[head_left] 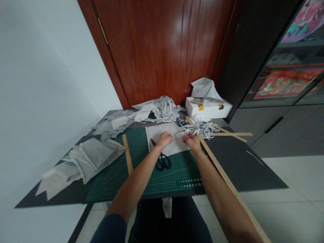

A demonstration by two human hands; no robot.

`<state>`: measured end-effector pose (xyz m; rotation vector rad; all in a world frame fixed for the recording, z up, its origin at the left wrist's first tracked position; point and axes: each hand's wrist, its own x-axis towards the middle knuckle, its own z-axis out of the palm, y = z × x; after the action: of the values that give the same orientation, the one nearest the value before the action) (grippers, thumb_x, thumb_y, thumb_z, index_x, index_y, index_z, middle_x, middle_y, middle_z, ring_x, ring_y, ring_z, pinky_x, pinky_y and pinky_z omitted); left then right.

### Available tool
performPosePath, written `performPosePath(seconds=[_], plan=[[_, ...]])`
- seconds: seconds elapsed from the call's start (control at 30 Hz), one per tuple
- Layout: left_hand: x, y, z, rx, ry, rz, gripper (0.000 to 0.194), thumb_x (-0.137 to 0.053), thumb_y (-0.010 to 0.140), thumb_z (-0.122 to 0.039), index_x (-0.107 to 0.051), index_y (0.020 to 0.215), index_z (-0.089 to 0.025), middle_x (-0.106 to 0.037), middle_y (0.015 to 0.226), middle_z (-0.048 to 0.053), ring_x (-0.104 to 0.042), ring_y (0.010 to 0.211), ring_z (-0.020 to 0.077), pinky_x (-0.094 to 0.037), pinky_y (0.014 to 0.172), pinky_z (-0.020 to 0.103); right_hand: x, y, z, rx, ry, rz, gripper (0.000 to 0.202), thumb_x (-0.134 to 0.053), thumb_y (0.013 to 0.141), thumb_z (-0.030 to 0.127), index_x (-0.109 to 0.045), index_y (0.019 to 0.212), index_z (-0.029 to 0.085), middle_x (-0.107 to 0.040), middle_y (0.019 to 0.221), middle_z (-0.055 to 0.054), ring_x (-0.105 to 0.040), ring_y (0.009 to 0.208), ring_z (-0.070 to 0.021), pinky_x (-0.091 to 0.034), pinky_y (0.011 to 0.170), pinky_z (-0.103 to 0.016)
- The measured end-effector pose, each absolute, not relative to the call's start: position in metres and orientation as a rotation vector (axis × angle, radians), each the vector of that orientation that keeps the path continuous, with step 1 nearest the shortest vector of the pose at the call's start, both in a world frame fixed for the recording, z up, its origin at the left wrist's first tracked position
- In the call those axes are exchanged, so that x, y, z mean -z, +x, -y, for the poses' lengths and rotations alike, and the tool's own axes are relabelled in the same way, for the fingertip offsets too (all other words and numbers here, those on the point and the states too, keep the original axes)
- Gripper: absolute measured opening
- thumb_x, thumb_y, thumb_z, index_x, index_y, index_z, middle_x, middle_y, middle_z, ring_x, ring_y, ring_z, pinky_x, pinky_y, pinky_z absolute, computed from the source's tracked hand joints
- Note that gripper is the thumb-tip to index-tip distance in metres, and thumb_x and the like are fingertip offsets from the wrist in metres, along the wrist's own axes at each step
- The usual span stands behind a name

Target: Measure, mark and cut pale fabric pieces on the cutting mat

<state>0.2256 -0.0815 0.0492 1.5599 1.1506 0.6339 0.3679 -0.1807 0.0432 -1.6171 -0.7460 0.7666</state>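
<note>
Two hands [178, 140] low over pale cloth [174, 148].

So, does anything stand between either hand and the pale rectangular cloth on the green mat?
Nothing visible stands between the left hand or right hand and the cloth. Black loop-handled scissors lie partly on it, by the left wrist.
</note>
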Motion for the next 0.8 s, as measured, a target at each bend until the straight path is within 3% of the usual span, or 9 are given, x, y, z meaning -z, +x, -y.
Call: performPosePath(seconds=[0.07, 0.13, 0.37, 0.47, 0.53, 0.63, 0.8], plan=[[-0.047, 0.218, 0.077, -0.602, 1.613, -1.177, 0.037, -0.066, 0.101, -0.04, -0.064, 0.129, -0.016, -0.067, 0.125, 0.01, -0.069, 0.105, 0.0221, -0.062, 0.089, 0.043, -0.039, 0.37, 0.177, -0.72, -1.672, 0.776, 0.033, -0.054, 0.091, 0.028, -0.064, 0.119, 0.013, -0.073, 0.115, -0.014, -0.072, 0.089, -0.0175, -0.056, 0.069, -0.025], [-0.045, 0.21, 0.074, -0.577, 1.668, -1.209, 0.037, -0.067, 0.101, -0.04, -0.064, 0.13, -0.016, -0.067, 0.127, 0.01, -0.069, 0.107, 0.0227, -0.061, 0.091, 0.044, -0.033, 0.364, 0.177, -0.7, -1.741, 0.845, 0.036, -0.053, 0.09, 0.023, -0.064, 0.122, 0.01, -0.075, 0.112, -0.015, -0.073, 0.088, -0.0187, -0.057, 0.074, -0.027], [-0.046, 0.179, 0.072, -0.526, 1.899, -1.349, 0.028, -0.068, 0.1, -0.038, -0.068, 0.118, -0.016, -0.071, 0.118, 0.008, -0.07, 0.103, 0.0209, -0.061, 0.09, 0.042, -0.028, 0.307, 0.187, -0.609, -1.864, 1.317, 0.016, -0.059, 0.091, 0.021, -0.074, 0.096, 0.018, -0.079, 0.095, -0.007, -0.072, 0.092, -0.0187, -0.053, 0.086, -0.025], [-0.049, 0.164, 0.073, -0.574, 1.999, -1.406, 0.008, -0.069, 0.095, -0.021, -0.073, 0.099, -0.015, -0.075, 0.105, 0.007, -0.07, 0.102, 0.0218, -0.057, 0.094, 0.038, -0.035, 0.279, 0.19, -0.588, -1.903, 1.516, 0.014, -0.067, 0.09, 0.027, -0.075, 0.098, 0.019, -0.079, 0.098, -0.009, -0.073, 0.094, -0.0207, -0.051, 0.087, -0.026], [-0.048, 0.155, 0.075, -0.623, 2.062, -1.438, 0.012, -0.065, 0.089, -0.009, -0.075, 0.094, -0.016, -0.076, 0.102, 0.009, -0.07, 0.104, 0.0231, -0.054, 0.098, 0.036, -0.039, 0.262, 0.192, -0.56, -1.943, 1.62, 0.024, -0.074, 0.087, 0.033, -0.074, 0.105, 0.017, -0.078, 0.106, -0.013, -0.072, 0.101, -0.0244, -0.051, 0.091, -0.029], [-0.043, 0.145, 0.08, -0.693, 2.151, -1.46, 0.026, -0.06, 0.088, -0.006, -0.073, 0.109, -0.015, -0.074, 0.116, 0.013, -0.068, 0.116, 0.0242, -0.049, 0.108, 0.035, -0.043, 0.241, 0.194, -0.496, -2.03, 1.703, 0.04, -0.077, 0.084, 0.033, -0.071, 0.118, 0.012, -0.073, 0.122, -0.02, -0.068, 0.115, -0.0315, -0.05, 0.099, -0.035], [-0.03, 0.134, 0.093, -0.74, 2.266, -1.457, 0.042, -0.044, 0.104, -0.025, -0.055, 0.142, -0.01, -0.059, 0.146, 0.02, -0.051, 0.144, 0.0248, -0.037, 0.123, 0.038, -0.048, 0.215, 0.195, -0.419, -2.21, 1.64, 0.052, -0.071, 0.087, 0.032, -0.063, 0.13, 0.004, -0.069, 0.126, -0.028, -0.064, 0.124, -0.0397, -0.051, 0.101, -0.045]])
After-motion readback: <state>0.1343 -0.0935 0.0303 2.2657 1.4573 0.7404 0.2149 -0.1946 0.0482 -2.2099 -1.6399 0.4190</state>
